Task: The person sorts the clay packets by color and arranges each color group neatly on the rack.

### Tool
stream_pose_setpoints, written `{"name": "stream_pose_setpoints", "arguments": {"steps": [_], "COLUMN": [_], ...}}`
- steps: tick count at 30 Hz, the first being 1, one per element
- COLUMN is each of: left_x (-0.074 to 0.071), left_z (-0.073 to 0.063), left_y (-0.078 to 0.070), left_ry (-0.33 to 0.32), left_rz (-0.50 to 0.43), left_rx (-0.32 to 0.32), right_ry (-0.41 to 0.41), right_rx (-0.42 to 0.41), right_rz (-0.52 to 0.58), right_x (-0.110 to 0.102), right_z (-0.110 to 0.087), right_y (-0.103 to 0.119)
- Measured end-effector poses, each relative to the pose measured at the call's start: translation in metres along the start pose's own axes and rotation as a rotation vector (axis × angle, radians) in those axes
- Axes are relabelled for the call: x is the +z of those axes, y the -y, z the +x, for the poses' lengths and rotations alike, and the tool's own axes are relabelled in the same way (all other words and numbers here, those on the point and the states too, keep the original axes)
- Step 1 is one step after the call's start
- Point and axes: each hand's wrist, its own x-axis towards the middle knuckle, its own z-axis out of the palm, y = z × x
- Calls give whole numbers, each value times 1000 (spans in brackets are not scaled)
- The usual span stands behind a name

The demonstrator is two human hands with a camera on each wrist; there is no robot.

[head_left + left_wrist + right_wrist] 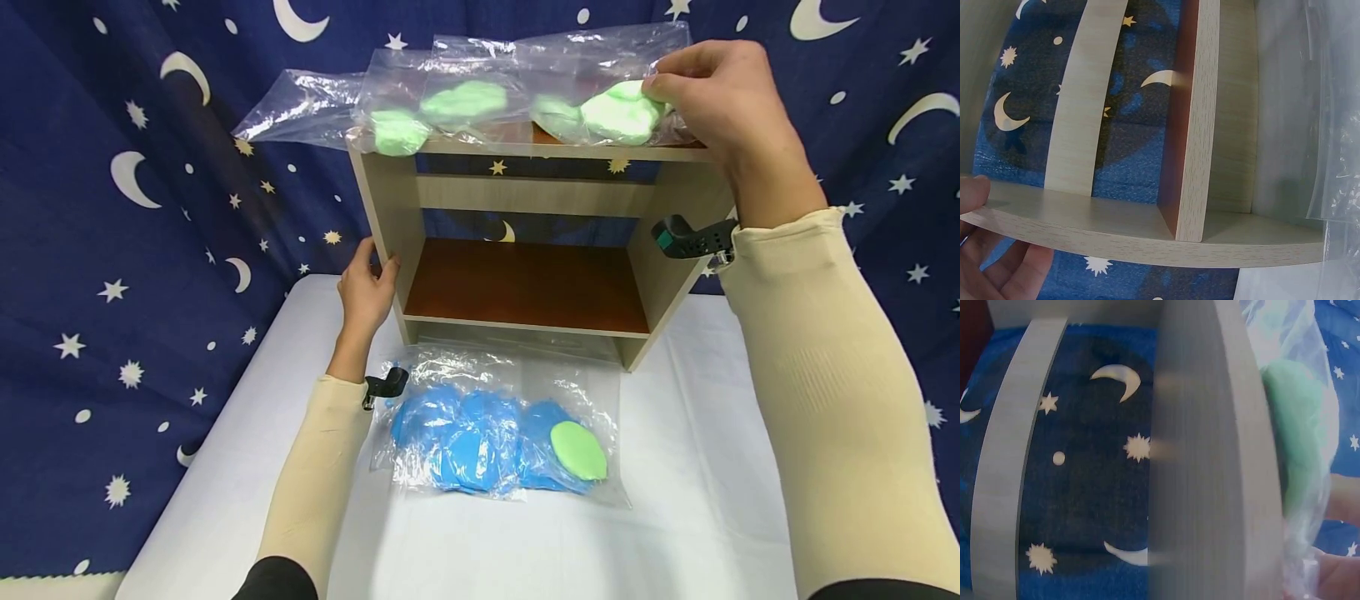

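Observation:
A small wooden shelf unit [528, 287] with pale sides and reddish-brown boards stands on the table. Its left side panel is gripped by my left hand [366, 287]; in the left wrist view the thumb [974, 192] lies on the inner side and the fingers [1013, 269] outside. On the top board lie clear plastic bags holding light green lumps [465, 100]. At the right end my right hand [723, 104] pinches a clear bag with a pale green lump [622, 112]. That green lump [1297, 431] shows beside the top board in the right wrist view.
On the white table [675, 500], before the shelf, lie clear bags with several flat blue pieces [472, 442] and a green disc [579, 450]. Their back edge reaches under the lower board. A dark blue curtain [150, 292] with moons and stars hangs behind.

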Motion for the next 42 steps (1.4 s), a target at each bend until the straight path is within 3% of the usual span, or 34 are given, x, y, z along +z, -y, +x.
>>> {"name": "stream_pose_setpoints", "arguments": {"steps": [4,8,10,13,15,17,21,29,31,33,36,38,40,42], "left_x": [1,0,0,1,1,0,0,0,0,0,-1,-1,-1,-1], "left_z": [-1,-2,-2,-2,-2,-3,-4,-4,-4,-4,-6,-6,-7,-7], "left_y": [-1,-2,-2,-3,-3,-3,-4,-3,-2,-2,-2,-3,-4,-5], "left_ry": [0,-8,-11,-3,1,3,8,-12,-11,-10,0,6,10,10], "left_rz": [-1,-1,5,9,5,1,-6,3,1,-1,0,-4,-7,-12], "left_rx": [4,9,11,8,4,2,2,6,9,5,-3,-3,3,8], "right_ry": [-37,-131,-208,-242,-178,-65,75,91,40,-62,-284,-392,-426,-391], "right_rx": [-1,-95,-207,-476,-643,-735,-723,-683,-746,-869,-1063,-1144,-1176,-1182], "right_rz": [-181,-389,-422,-425,-435,-471,-543,-606,-560,-474,-224,-81,54,96], "right_x": [-4,0,5,13,20,27,40,50,51,55,64,71,78,83], "right_z": [3,-2,-8,-15,-19,-22,-25,-23,-24,-27,-45,-64,-86,-105], "right_y": [-2,-4,-5,-8,-8,-7,-4,-1,-4,-9,-20,-30,-44,-65]}}
